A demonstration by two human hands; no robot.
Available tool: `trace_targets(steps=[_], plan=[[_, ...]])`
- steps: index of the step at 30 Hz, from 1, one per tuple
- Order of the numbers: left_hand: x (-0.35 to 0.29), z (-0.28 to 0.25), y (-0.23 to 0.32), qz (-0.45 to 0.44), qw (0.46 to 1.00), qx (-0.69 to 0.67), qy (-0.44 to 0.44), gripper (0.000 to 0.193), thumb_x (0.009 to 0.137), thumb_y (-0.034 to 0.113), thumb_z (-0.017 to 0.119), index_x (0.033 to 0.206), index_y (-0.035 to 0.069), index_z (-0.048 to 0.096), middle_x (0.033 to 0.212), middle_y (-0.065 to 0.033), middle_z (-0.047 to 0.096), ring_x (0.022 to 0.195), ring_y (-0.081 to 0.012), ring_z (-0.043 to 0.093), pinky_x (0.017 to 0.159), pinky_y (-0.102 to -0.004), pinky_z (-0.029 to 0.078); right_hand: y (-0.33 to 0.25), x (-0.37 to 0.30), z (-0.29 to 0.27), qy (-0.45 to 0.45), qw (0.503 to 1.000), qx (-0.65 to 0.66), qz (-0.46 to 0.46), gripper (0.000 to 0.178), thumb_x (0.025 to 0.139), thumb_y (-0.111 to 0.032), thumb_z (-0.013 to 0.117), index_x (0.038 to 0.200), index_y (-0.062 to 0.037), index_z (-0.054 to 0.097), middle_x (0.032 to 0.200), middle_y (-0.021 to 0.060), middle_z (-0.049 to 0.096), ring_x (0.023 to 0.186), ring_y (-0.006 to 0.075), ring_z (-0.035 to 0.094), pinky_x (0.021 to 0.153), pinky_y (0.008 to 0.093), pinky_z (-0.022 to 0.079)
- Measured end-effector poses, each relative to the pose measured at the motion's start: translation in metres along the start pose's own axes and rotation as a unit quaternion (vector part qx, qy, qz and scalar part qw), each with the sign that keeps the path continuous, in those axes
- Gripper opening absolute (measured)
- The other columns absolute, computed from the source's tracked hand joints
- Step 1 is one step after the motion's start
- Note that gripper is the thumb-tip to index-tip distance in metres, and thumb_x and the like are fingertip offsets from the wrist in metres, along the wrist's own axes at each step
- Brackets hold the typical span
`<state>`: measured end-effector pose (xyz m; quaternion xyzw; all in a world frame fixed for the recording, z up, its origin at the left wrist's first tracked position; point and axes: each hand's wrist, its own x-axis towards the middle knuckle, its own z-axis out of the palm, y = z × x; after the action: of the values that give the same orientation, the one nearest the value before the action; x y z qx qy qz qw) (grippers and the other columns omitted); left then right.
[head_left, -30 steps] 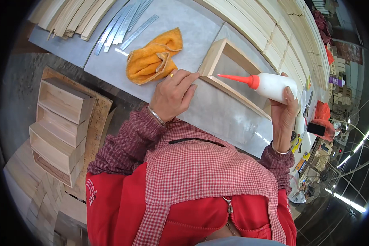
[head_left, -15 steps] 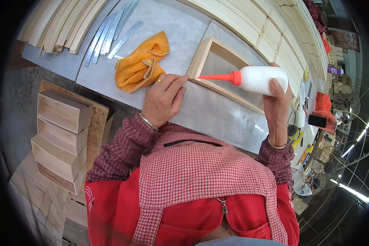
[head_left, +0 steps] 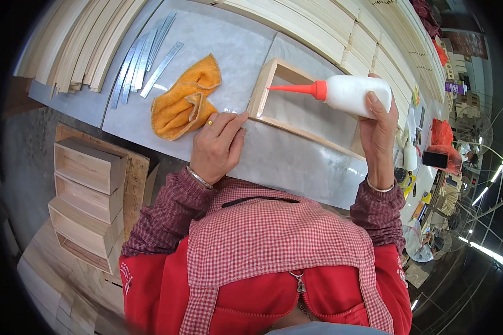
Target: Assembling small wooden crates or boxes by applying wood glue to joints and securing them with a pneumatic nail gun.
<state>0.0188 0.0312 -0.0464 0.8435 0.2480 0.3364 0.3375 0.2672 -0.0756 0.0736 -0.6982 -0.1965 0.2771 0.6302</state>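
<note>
I see the right hand [head_left: 378, 134] wrapped tight round the white bottle [head_left: 353, 96], right of centre | left hand [head_left: 217, 146] at a corner of the wooden frame [head_left: 296, 130], upper middle; pinching or just touching, I can't tell | orange cloth [head_left: 185, 101], left | I'd squeeze softly, red tip [head_left: 293, 89] near the wood

The rounded plastic squeeze bottle [head_left: 349, 96] is milky white with a tapered red-orange nozzle [head_left: 296, 88], the rectangular wooden frame [head_left: 261, 92] pale tan, the crumpled cloth [head_left: 185, 100] orange, the smooth worktop [head_left: 285, 153] grey, the fabric apron [head_left: 279, 234] red-and-white gingham, the sleeves [head_left: 173, 204] maroon check.
</note>
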Motion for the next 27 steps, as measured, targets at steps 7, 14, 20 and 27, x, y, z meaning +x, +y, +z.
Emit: trace_targets(steps=[7,14,20,27], plan=[[0.000,0.001,0.000,-0.007,1.000,-0.011,-0.003,0.032,0.074,-0.002,0.062,0.106,0.002,0.063,0.097,-0.0073,0.060,0.069,-0.0203,0.054,0.060,-0.0273,0.046,-0.004,0.022,0.002,0.013,1.000,0.023,-0.013,0.048,0.080,-0.014,0.070,0.122,-0.0004,0.050,0.109,0.0157,0.053,0.099,0.0254,0.054,0.086,0.0317,0.047],[0.001,0.001,0.002,-0.007,1.000,-0.016,-0.004,0.033,0.074,-0.003,0.062,0.106,0.002,0.063,0.098,-0.0081,0.060,0.072,-0.0211,0.054,0.062,-0.0276,0.046,-0.004,0.031,0.002,0.023,0.999,0.034,-0.026,0.046,0.081,-0.011,0.069,0.121,0.0001,0.050,0.108,0.0150,0.054,0.096,0.0240,0.056,0.084,0.0295,0.049],[0.003,-0.001,0.005,-0.007,1.000,-0.009,-0.012,0.033,0.073,-0.004,0.061,0.106,0.001,0.063,0.097,-0.0090,0.061,0.072,-0.0216,0.054,0.063,-0.0280,0.046,-0.001,0.029,-0.018,0.038,0.999,0.028,-0.022,0.045,0.081,-0.010,0.069,0.121,0.0005,0.051,0.107,0.0147,0.055,0.096,0.0226,0.056,0.083,0.0288,0.050],[0.005,-0.001,0.007,0.001,1.000,0.006,-0.015,0.033,0.074,-0.005,0.061,0.106,0.001,0.063,0.096,-0.0097,0.061,0.075,-0.0222,0.055,0.065,-0.0289,0.047,0.002,0.018,-0.061,0.061,0.997,0.047,-0.017,0.044,0.081,-0.009,0.068,0.120,0.0010,0.051,0.105,0.0142,0.056,0.095,0.0215,0.056,0.082,0.0282,0.049]])
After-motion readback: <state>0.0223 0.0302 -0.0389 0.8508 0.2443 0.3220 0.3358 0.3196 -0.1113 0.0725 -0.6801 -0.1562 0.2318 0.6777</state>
